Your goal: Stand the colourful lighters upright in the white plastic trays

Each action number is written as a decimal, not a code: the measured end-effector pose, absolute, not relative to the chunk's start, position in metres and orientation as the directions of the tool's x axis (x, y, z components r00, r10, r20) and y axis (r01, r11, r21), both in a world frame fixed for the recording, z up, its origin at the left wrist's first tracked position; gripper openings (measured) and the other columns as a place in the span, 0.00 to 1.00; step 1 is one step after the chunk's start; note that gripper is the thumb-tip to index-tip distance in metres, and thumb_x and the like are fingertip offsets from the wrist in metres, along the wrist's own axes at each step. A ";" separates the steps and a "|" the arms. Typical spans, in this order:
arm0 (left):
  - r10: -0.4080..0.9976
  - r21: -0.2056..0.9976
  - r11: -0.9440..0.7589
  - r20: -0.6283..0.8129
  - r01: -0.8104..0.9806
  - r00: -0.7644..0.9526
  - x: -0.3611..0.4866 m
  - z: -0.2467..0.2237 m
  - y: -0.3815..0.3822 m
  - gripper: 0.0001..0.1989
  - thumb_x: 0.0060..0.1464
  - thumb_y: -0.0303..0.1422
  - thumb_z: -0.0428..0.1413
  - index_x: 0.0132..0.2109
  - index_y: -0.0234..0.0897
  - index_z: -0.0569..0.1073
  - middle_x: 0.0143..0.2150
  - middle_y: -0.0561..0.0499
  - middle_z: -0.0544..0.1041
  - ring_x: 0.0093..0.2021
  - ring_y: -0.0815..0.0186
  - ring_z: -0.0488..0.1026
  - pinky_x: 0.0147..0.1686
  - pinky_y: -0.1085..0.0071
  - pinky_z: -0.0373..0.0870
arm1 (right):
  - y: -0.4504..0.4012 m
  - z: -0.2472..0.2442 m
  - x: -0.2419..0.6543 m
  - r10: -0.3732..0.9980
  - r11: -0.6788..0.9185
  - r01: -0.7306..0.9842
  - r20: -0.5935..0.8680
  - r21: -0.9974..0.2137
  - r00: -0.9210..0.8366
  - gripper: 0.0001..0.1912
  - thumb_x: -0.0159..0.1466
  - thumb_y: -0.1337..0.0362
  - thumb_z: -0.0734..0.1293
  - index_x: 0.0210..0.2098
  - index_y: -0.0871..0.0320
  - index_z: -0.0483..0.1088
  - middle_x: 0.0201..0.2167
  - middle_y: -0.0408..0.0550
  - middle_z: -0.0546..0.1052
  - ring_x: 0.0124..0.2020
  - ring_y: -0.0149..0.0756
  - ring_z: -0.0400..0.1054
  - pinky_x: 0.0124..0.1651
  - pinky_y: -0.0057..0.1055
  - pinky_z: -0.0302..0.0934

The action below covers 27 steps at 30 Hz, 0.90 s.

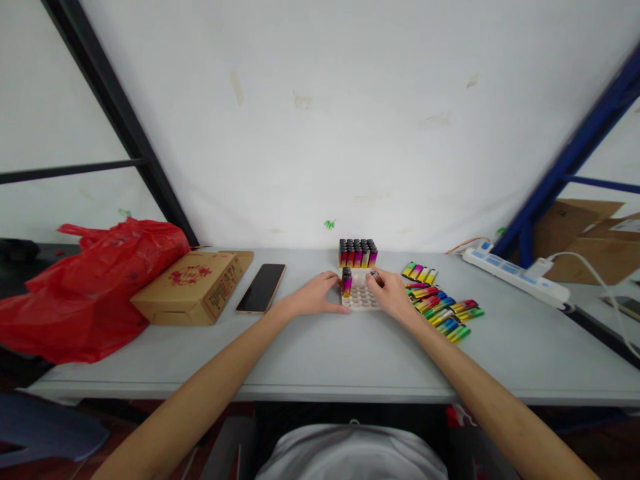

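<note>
Our left hand (316, 295) is spread open at the left edge of the white tray (361, 300), while our right hand (394, 295) pinches one lighter (379, 279) at its right side. We have the tray between our hands, with a few upright lighters (347, 284) in it nearest the left; loose lighters (441, 311) lie just right of our right hand, the nearer one. The pinched lighter seems tilted, mostly hidden by our grip. Whether our left hand touches the tray, we cannot tell.
</note>
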<state>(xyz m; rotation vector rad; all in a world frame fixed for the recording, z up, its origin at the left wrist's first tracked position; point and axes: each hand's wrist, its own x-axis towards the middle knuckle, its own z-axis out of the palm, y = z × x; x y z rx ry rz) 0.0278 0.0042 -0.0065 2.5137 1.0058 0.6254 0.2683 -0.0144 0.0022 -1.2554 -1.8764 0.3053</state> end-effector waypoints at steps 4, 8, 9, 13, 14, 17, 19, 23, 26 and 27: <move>0.720 0.472 -0.677 0.268 0.564 0.640 0.028 -0.008 0.005 0.36 0.49 0.54 0.70 0.57 0.35 0.75 0.58 0.37 0.76 0.59 0.46 0.73 0.62 0.55 0.69 | -0.014 0.004 0.269 0.849 0.472 0.644 0.508 -0.602 -0.146 0.21 0.70 0.48 0.58 0.25 0.53 0.60 0.18 0.38 0.60 0.22 0.32 0.56 0.30 0.31 0.47; 0.719 0.482 -0.676 0.269 0.557 0.641 0.027 -0.009 0.006 0.36 0.49 0.54 0.70 0.56 0.34 0.76 0.59 0.38 0.76 0.59 0.46 0.73 0.62 0.55 0.69 | -0.017 0.008 0.271 0.836 0.516 0.621 0.505 -0.590 -0.215 0.19 0.74 0.47 0.57 0.36 0.54 0.65 0.23 0.39 0.66 0.26 0.36 0.63 0.33 0.31 0.53; 0.717 0.483 -0.678 0.272 0.553 0.642 0.027 -0.009 0.006 0.36 0.49 0.54 0.69 0.56 0.35 0.76 0.59 0.38 0.76 0.59 0.47 0.73 0.62 0.55 0.69 | -0.018 0.009 0.271 0.826 0.539 0.610 0.508 -0.580 -0.246 0.18 0.75 0.48 0.56 0.37 0.54 0.65 0.25 0.41 0.68 0.28 0.36 0.65 0.34 0.31 0.54; 0.720 0.484 -0.675 0.266 0.557 0.641 0.028 -0.007 0.004 0.35 0.50 0.54 0.69 0.57 0.36 0.75 0.59 0.38 0.76 0.59 0.47 0.72 0.63 0.55 0.68 | -0.019 0.014 0.274 0.743 0.652 0.582 0.562 -0.486 -0.363 0.21 0.76 0.49 0.55 0.34 0.54 0.64 0.32 0.47 0.71 0.35 0.39 0.67 0.38 0.32 0.59; 0.722 0.485 -0.672 0.260 0.560 0.641 0.028 -0.007 0.004 0.35 0.50 0.54 0.69 0.57 0.35 0.75 0.59 0.38 0.76 0.59 0.47 0.72 0.63 0.55 0.68 | -0.020 0.015 0.275 0.723 0.671 0.585 0.576 -0.455 -0.382 0.22 0.76 0.48 0.55 0.32 0.54 0.64 0.32 0.48 0.70 0.35 0.39 0.67 0.39 0.32 0.60; 0.727 0.490 -0.665 0.248 0.564 0.640 0.029 -0.005 0.003 0.36 0.50 0.54 0.69 0.57 0.34 0.75 0.59 0.38 0.75 0.60 0.47 0.72 0.63 0.55 0.68 | -0.020 0.015 0.276 0.733 0.663 0.612 0.543 -0.432 -0.410 0.24 0.76 0.47 0.56 0.29 0.54 0.63 0.26 0.44 0.68 0.29 0.36 0.64 0.36 0.31 0.57; 0.727 0.492 -0.664 0.248 0.563 0.641 0.029 -0.005 0.002 0.36 0.50 0.53 0.69 0.57 0.34 0.75 0.59 0.38 0.75 0.60 0.47 0.72 0.63 0.55 0.68 | -0.020 0.014 0.275 0.770 0.629 0.619 0.488 -0.471 -0.410 0.24 0.76 0.46 0.56 0.28 0.54 0.63 0.22 0.42 0.68 0.26 0.35 0.63 0.33 0.31 0.55; 0.729 0.486 -0.665 0.253 0.568 0.637 0.028 -0.006 0.003 0.36 0.49 0.53 0.69 0.58 0.35 0.75 0.59 0.38 0.75 0.60 0.47 0.72 0.63 0.56 0.68 | -0.021 0.013 0.274 0.798 0.603 0.579 0.423 -0.549 -0.430 0.23 0.75 0.46 0.58 0.31 0.54 0.64 0.24 0.43 0.75 0.26 0.36 0.68 0.33 0.30 0.57; 0.718 0.480 -0.677 0.265 0.558 0.644 0.028 -0.008 0.004 0.35 0.49 0.53 0.69 0.58 0.37 0.75 0.59 0.39 0.75 0.60 0.47 0.72 0.63 0.55 0.68 | -0.023 0.014 0.273 0.783 0.621 0.561 0.403 -0.547 -0.474 0.22 0.76 0.47 0.58 0.32 0.54 0.66 0.26 0.45 0.77 0.28 0.36 0.70 0.35 0.30 0.59; 0.716 0.481 -0.679 0.266 0.554 0.646 0.028 -0.008 0.005 0.35 0.50 0.53 0.69 0.58 0.37 0.75 0.59 0.39 0.76 0.60 0.48 0.72 0.63 0.55 0.68 | -0.023 0.015 0.273 0.776 0.629 0.558 0.397 -0.541 -0.490 0.22 0.76 0.47 0.58 0.32 0.54 0.67 0.27 0.45 0.78 0.28 0.36 0.70 0.36 0.30 0.59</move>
